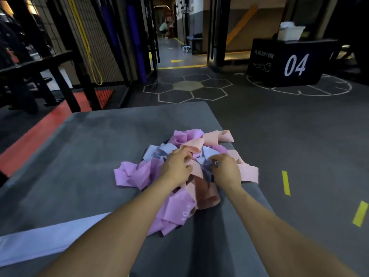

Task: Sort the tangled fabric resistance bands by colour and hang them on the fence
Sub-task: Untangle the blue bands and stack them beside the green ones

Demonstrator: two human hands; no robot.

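Overhead, the head view shows a tangled pile of bands (185,172) on a grey padded platform (83,156), near its right edge. The left hand (175,166) pinches a peach band; the right hand (226,170) pinches a blue one. Dark gym floor (289,126) with hexagon markings (187,87) and a black box (289,62) numbered 04 lie beyond.

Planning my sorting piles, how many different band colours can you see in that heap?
3: purple on the pile's left and near side, peach-pink along the right and far edge, pale blue in the middle. Others may be buried.
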